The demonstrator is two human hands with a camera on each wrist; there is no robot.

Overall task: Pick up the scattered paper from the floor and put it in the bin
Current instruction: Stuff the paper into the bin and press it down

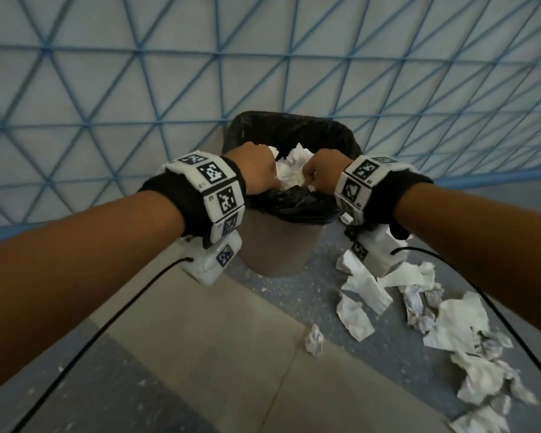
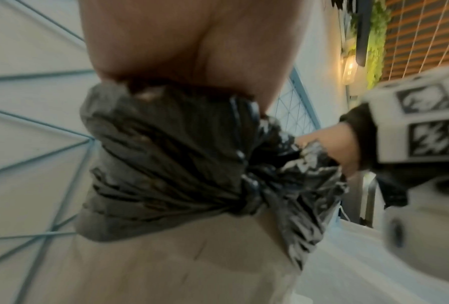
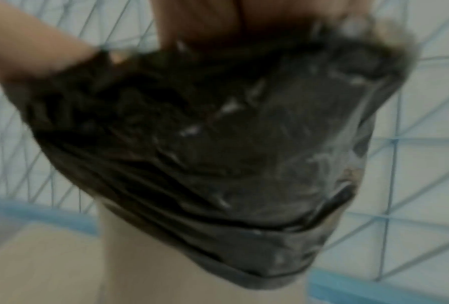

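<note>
A beige bin lined with a black bag stands against the wall. Both my hands are over its mouth. My left hand and right hand are curled around a white wad of crumpled paper that sits in the bin's opening between them. The fingertips are hidden down in the paper. In the left wrist view my palm is just above the bag's rim, with my right hand at the bag's far side. The right wrist view is blurred and shows mostly the bag.
Several torn and crumpled sheets lie on the floor right of the bin, spreading toward the lower right. One small paper ball lies alone in front. A wall with blue lattice lines stands right behind the bin.
</note>
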